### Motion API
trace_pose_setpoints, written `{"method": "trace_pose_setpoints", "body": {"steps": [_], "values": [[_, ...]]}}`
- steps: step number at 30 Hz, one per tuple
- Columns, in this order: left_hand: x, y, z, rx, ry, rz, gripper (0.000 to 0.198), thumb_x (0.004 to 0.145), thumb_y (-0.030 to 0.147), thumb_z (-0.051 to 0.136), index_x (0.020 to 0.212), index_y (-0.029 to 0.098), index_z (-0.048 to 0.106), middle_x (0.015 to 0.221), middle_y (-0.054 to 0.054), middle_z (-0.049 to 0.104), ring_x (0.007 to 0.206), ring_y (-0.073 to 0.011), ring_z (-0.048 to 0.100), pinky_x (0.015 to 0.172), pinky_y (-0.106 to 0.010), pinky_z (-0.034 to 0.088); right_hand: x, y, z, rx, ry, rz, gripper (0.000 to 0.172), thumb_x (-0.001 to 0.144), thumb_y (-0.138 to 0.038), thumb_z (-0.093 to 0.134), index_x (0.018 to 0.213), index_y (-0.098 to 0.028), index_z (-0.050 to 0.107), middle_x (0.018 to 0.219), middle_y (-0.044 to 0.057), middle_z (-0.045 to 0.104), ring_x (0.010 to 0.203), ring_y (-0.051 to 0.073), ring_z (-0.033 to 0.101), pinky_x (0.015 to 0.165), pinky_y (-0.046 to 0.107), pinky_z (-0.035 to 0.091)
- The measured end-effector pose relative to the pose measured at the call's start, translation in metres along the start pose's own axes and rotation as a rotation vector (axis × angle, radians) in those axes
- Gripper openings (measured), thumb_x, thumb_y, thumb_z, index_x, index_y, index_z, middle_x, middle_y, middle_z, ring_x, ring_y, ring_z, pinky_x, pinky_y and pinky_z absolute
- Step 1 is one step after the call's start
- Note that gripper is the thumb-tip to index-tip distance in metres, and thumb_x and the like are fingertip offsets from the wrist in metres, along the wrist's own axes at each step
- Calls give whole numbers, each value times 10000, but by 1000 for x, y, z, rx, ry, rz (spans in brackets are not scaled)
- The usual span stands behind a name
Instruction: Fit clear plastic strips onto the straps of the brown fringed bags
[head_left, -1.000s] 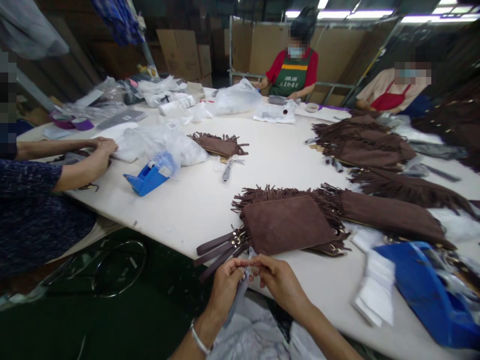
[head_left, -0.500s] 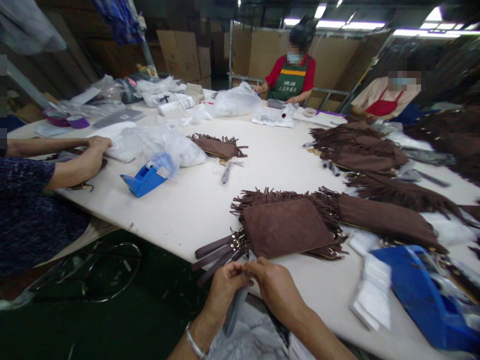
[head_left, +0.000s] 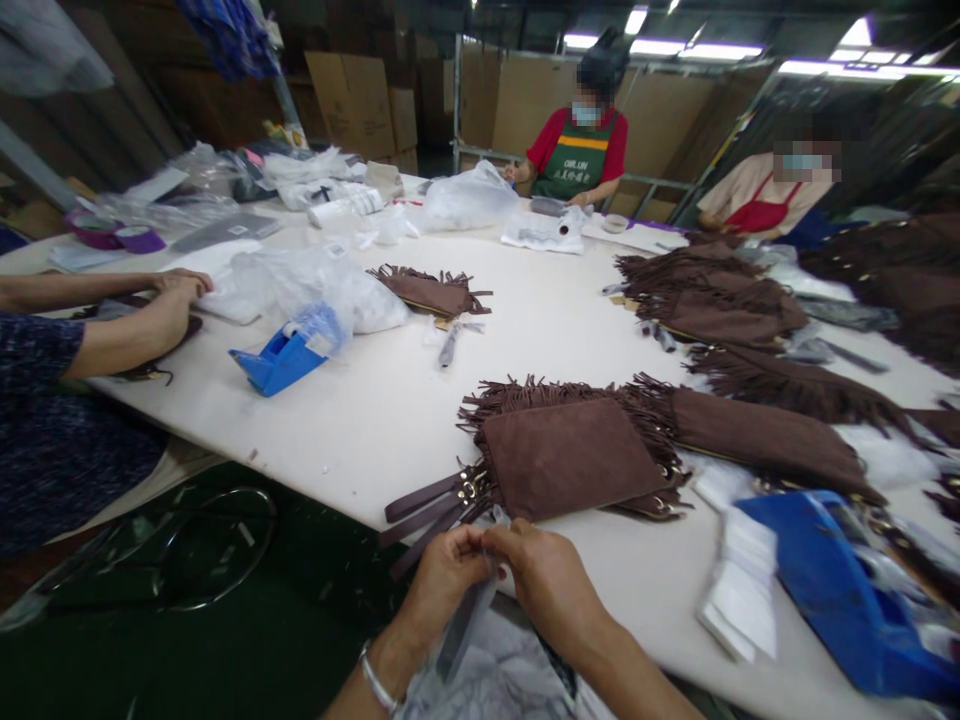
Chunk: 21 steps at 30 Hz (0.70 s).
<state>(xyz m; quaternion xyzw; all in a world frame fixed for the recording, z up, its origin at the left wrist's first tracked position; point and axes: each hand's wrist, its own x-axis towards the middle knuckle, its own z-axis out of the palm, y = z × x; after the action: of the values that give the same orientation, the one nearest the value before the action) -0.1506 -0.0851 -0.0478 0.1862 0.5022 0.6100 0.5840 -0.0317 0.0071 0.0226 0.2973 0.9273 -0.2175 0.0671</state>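
Note:
My left hand [head_left: 448,572] and my right hand [head_left: 546,572] meet at the table's near edge, fingertips pinched together. Between them they grip the upper end of a dark strap in clear plastic wrap [head_left: 465,622], which hangs down toward my lap. Fingers hide part of that end. Just beyond lies a brown suede pouch [head_left: 574,455] on top of other fringed pouches. Brown wrist straps [head_left: 424,500] with metal clasps stick out from its left side, close to my left hand.
A blue tape dispenser [head_left: 847,590] and folded white sheets [head_left: 742,585] lie at right. More fringed pouches [head_left: 720,290] are piled behind. Another blue dispenser [head_left: 289,355] stands left, near a co-worker's hands [head_left: 176,300]. Two other people sit across the white table [head_left: 337,430].
The view has shifted slightly. My hands stay pinched together on the wrapped strap, almost in the same place; its lower end hangs a little further left.

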Motion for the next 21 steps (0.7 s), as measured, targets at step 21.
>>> {"method": "trace_pose_setpoints", "body": {"steps": [21], "values": [[2, -2, 9, 66, 167, -11, 220, 695, 324, 764, 755, 127, 690, 652, -40, 684, 615, -141, 579, 599, -238, 403, 9, 0, 2, 79, -8, 164, 268, 813, -84, 502, 1052, -202, 478, 832, 44, 709, 727, 190, 671, 577, 241, 325]]}}
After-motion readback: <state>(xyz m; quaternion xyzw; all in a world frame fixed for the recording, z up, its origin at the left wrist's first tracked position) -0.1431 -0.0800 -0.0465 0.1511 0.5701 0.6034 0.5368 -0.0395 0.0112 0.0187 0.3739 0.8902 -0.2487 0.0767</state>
